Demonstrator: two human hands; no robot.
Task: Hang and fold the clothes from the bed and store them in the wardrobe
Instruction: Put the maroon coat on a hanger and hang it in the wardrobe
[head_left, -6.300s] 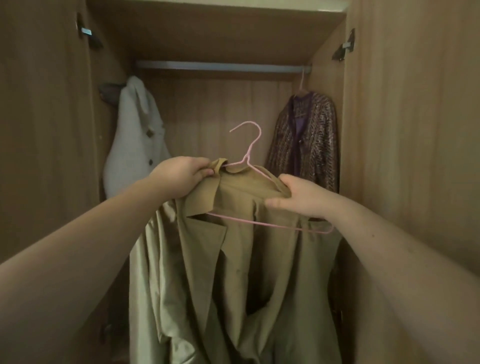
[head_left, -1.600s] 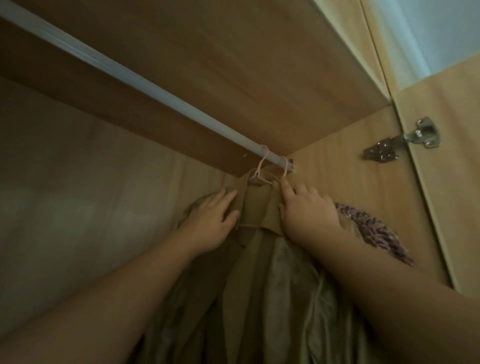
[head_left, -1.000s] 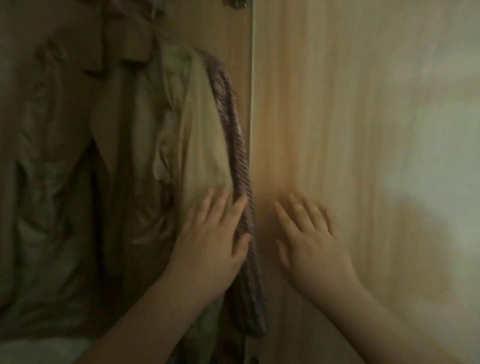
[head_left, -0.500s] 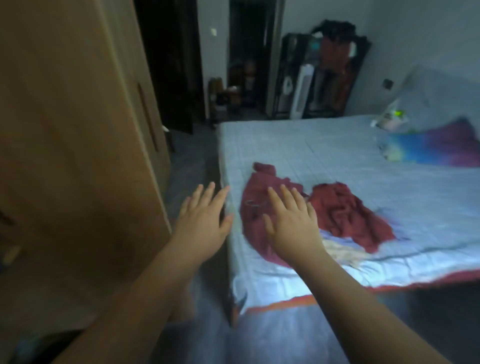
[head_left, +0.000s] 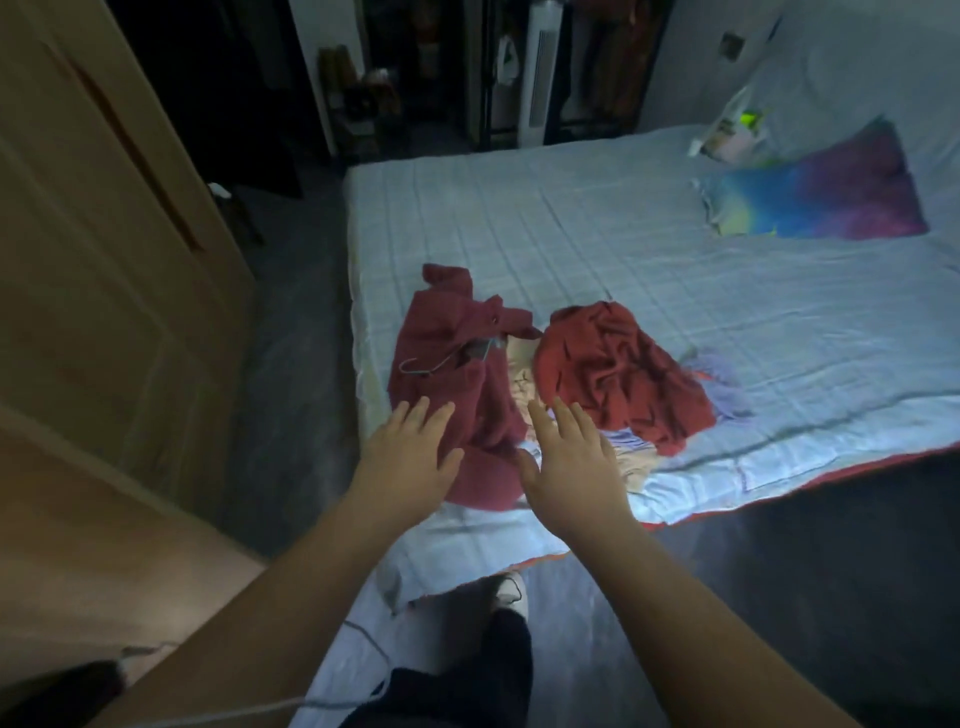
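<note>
A dark red garment (head_left: 452, 358) lies crumpled near the bed's (head_left: 649, 260) front left corner, with a thin wire hanger (head_left: 441, 364) on top of it. A brighter red garment (head_left: 613, 364) lies bunched to its right, over cream (head_left: 519, 384) and lilac (head_left: 722, 395) cloth. My left hand (head_left: 410, 457) hovers with straight, spread fingers over the dark red garment's near edge. My right hand (head_left: 571, 467) is spread the same way just right of it, over the cream cloth. Neither hand holds anything.
The brown wardrobe door (head_left: 104, 260) stands at the left. A colourful pillow (head_left: 810, 202) and a plastic bag (head_left: 732, 130) lie at the bed's far right. Dark floor (head_left: 291, 389) runs between wardrobe and bed. My foot (head_left: 509, 597) is at the bed's edge.
The tan coat was hung on the wardrobe rail and let go. I have turned from the wardrobe to the bed, and both empty hands now reach over the red clothes, closer than before.
</note>
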